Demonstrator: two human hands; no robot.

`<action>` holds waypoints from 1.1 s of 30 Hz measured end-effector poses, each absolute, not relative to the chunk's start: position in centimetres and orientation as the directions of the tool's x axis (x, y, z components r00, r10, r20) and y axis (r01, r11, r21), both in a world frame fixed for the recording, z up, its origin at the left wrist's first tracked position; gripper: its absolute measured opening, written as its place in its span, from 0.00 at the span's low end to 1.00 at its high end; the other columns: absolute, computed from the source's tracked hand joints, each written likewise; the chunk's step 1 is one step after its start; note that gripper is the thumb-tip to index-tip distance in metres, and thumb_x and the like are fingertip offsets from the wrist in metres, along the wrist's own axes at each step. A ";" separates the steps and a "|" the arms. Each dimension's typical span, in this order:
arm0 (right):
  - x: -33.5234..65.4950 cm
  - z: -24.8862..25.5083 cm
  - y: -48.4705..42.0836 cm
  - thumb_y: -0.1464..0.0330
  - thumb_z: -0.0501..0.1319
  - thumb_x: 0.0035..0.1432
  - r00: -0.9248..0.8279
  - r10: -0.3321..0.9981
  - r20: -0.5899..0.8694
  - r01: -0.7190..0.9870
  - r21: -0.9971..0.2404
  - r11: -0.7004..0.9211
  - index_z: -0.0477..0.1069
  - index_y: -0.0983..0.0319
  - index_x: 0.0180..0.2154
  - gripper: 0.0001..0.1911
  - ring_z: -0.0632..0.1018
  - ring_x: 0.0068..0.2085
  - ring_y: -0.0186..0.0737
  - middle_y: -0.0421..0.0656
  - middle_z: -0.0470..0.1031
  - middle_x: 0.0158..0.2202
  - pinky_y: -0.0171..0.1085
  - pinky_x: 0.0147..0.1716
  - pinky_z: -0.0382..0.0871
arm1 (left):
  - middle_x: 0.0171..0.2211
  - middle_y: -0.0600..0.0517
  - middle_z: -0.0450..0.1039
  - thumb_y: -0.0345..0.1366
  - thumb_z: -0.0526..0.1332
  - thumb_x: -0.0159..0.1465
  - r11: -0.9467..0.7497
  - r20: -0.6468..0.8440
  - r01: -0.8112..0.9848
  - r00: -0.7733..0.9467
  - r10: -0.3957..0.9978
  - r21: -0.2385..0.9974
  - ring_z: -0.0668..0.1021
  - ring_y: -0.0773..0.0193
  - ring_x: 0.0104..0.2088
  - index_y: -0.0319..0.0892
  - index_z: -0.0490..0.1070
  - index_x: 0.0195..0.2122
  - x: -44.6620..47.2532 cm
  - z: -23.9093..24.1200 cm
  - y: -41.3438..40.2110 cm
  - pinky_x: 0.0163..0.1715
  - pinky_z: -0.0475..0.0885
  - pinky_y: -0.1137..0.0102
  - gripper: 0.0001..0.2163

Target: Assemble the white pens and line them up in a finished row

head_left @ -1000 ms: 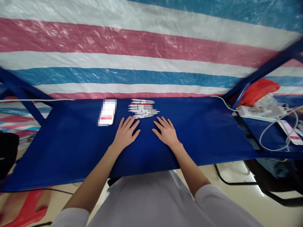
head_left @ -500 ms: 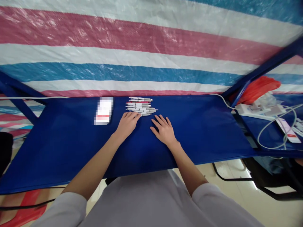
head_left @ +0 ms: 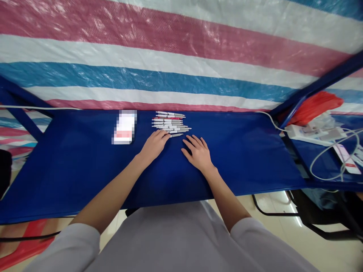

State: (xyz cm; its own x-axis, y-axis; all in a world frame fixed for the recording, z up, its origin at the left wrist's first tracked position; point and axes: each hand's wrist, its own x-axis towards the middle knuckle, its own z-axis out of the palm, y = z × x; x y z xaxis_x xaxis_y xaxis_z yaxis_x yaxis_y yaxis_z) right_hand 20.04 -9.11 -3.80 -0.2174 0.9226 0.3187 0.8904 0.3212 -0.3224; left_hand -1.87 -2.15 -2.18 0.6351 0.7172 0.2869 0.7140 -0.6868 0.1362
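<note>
Several white-and-grey pens, one of them with red on it, lie side by side in a loose row near the back edge of the blue table. My left hand is at the front of this row, its fingers close together over the left end of the nearest pen. That pen's grey tip points right, and its other end is hidden by my fingertips. To the right, my right hand rests palm down on the table, fingers spread, a short way in front of the pen tips and holding nothing.
A blurred-out white phone-like object lies left of the pens. Striped plastic sheeting hangs behind the blue table. At the right are a white power strip, a looped cable and a red plastic bag.
The camera view has shifted and tilted slightly. Both hands stay in nearly the same places by the pens, the left at the nearest pen and the right flat on the table.
</note>
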 end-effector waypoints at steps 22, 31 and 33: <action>17.7 -0.4 -3.5 0.58 0.71 0.48 0.121 0.992 -0.038 -0.287 -0.958 -0.002 0.77 0.59 0.41 0.19 0.83 0.41 0.42 0.41 0.83 0.39 0.43 0.43 0.81 | 0.38 0.47 0.82 0.42 0.70 0.56 0.120 -0.133 0.057 0.394 0.909 0.991 0.81 0.55 0.35 0.42 0.81 0.45 -0.8 -0.3 -2.5 0.41 0.78 0.58 0.17; 16.5 -0.9 -1.4 0.63 0.74 0.41 0.373 0.926 -0.047 -0.401 -0.909 0.115 0.77 0.60 0.32 0.15 0.81 0.30 0.35 0.36 0.80 0.27 0.38 0.35 0.81 | 0.35 0.49 0.81 0.43 0.69 0.55 -0.167 0.080 0.281 0.297 0.952 0.945 0.80 0.59 0.33 0.41 0.81 0.39 1.0 -0.7 -1.8 0.37 0.75 0.66 0.14; 16.4 -1.2 -1.2 0.64 0.74 0.42 0.392 0.918 -0.055 -0.436 -0.890 0.133 0.77 0.60 0.32 0.13 0.80 0.30 0.34 0.36 0.80 0.28 0.37 0.35 0.80 | 0.31 0.51 0.80 0.42 0.68 0.56 -0.255 0.155 0.339 0.295 0.943 0.905 0.78 0.62 0.30 0.41 0.81 0.37 1.3 -1.2 -1.6 0.33 0.73 0.69 0.11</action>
State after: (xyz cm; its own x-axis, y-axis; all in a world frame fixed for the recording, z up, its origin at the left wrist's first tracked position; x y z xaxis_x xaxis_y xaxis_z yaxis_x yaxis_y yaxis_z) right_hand 16.38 -1.22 -1.19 0.3919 0.9184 -0.0549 -0.4355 0.1326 -0.8903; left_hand 1.29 -1.61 -1.19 0.2953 0.9427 0.1553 0.3390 -0.2554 0.9054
